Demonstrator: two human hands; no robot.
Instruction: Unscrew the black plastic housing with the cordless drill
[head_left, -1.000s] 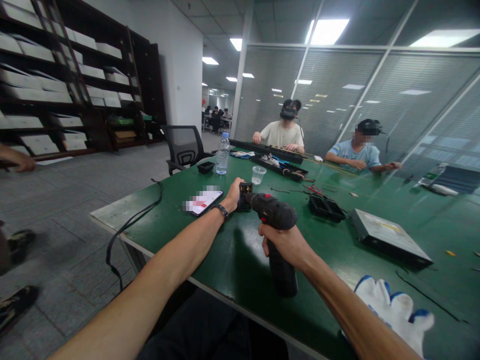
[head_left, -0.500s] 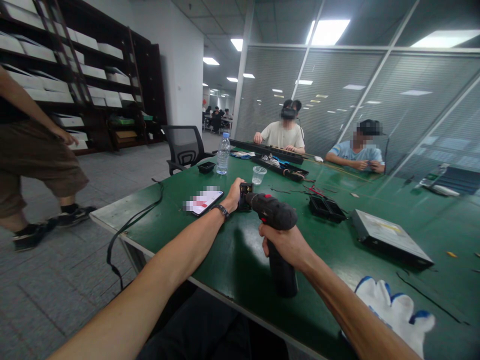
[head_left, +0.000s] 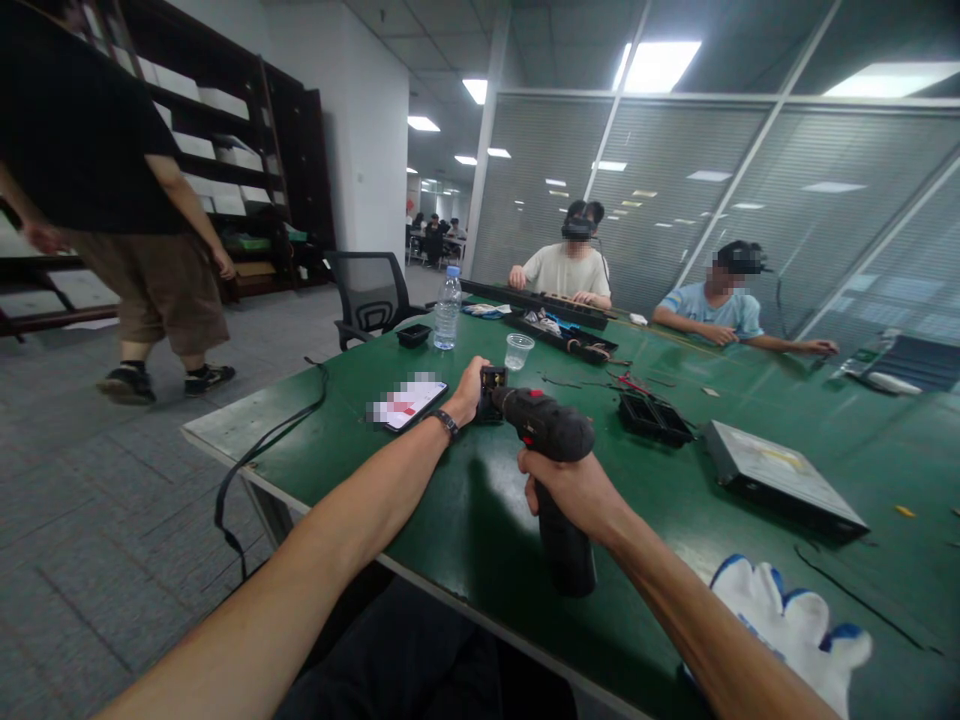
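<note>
Closest in, a white knit glove with blue fingertips (head_left: 806,630) lies on the green-topped bench (head_left: 315,445), partly behind the right forearm. The right hand (head_left: 570,490) is wrapped round the grip of a black cordless drill with red accents (head_left: 551,422), and its nose points straight at a small black boxy part (head_left: 493,379)! That part sits on the bench just ahead, the left hand (head_left: 470,388) gripping its left side; whether the bit touches, one cannot tell. Right of it rests a flat silver metal box (head_left: 787,478); left, a lit smartphone (head_left: 409,403). Further out come a black plastic tray (head_left: 652,416), a clear plastic cup (head_left: 518,351) and a blue-capped clear bottle (head_left: 448,315). Across the bench, two co-workers in headgear sit working.
</note>
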